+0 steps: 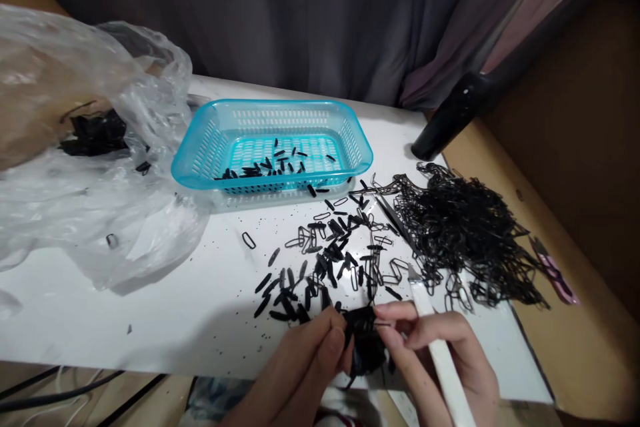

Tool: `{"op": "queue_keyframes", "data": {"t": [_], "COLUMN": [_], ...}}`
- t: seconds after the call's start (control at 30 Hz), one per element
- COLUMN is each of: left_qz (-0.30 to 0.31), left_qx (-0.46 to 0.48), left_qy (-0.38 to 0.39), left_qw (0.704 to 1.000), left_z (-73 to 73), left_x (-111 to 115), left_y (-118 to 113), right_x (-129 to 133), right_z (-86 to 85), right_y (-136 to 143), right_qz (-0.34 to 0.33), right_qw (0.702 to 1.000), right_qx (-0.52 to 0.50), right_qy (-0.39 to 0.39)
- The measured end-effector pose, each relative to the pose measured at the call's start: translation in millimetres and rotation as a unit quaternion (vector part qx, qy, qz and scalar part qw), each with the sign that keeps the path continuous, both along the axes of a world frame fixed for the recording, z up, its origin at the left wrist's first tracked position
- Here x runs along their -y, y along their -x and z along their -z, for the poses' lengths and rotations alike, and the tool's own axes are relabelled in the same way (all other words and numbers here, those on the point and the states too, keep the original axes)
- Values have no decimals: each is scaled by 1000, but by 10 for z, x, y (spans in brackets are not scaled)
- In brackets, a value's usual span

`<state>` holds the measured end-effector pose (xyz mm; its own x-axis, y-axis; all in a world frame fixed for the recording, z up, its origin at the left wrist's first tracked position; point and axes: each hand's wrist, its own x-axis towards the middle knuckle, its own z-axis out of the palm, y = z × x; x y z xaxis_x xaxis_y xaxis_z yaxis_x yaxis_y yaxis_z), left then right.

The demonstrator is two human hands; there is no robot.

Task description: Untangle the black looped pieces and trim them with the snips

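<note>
My left hand (313,353) is closed on one side of a black rubbery piece (369,353) at the table's front edge. On its other side, my right hand (440,353) pinches a thin part between thumb and fingertip. That same hand also carries a slim white-handled blade tool (436,340), its pointed grey tip up and away from the piece. Just beyond both hands lie many small black oblong bits (333,257), mixed with thin black loop frames (300,239). To the right rises a tangled heap of black frames (465,233). My fingers partly hide the held piece.
A blue perforated basket (273,179) holding black bits stands at the back. Crumpled clear plastic bags (145,213) cover the left side. Pink-handled scissors (555,273) lie right of the heap, with a black cylindrical object (450,119) behind it. Cables (65,393) run below the table's front left.
</note>
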<state>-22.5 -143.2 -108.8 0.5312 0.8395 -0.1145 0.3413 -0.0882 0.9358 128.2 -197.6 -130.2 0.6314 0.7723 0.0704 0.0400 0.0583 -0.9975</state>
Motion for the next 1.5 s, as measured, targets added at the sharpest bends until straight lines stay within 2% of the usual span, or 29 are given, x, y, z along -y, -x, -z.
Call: {"op": "queue_keyframes", "data": {"t": [0.2, 0.33, 0.5, 0.6, 0.73, 0.87, 0.97, 1.03, 1.1, 1.2, 1.37, 1.5], "left_qz": [-10, -78, -148, -169, -160, -155, -92, -37, -13, -17, -26, -67], "left_qx": [13, -7, -83, -136, -186, -212, -189, -173, -178, -188, -175, -102], "left_qy": [16, -6, -51, -88, -141, -194, -239, -266, -278, -271, -249, -220], "left_qw": [1000, 997, 984, 972, 959, 945, 948, 947, 944, 944, 952, 968], "left_z": [2, 53, 122, 180, 276, 283, 248, 246, 269, 321, 342, 299], "left_x": [8, -14, -258, -410, -461, -421, -403, -391, -371, -329, -292, -287], "left_y": [-12, -20, 105, 234, 339, 320, 258, 209, 158, 86, 4, -1], "right_x": [19, 11, 5, 10, -6, -52, -69, -63, -48, -26, 5, 56], "right_z": [2, -14, 1, 56, 142, 157, 134, 123, 115, 101, 69, 36], "right_y": [-4, -6, -43, -102, -159, -132, -101, -94, -90, -68, 7, 90], "right_qz": [-29, -33, -40, -53, -83, -28, -8, -30, -52, -54, 23, -1], "right_qw": [999, 999, 999, 997, 993, 988, 982, 981, 983, 989, 993, 999], "right_qx": [10, 12, 32, 49, 81, 152, 188, 191, 178, 137, 100, 21], "right_qy": [9, 16, 17, 13, -1, 15, 14, 13, 13, 5, 61, 46]}}
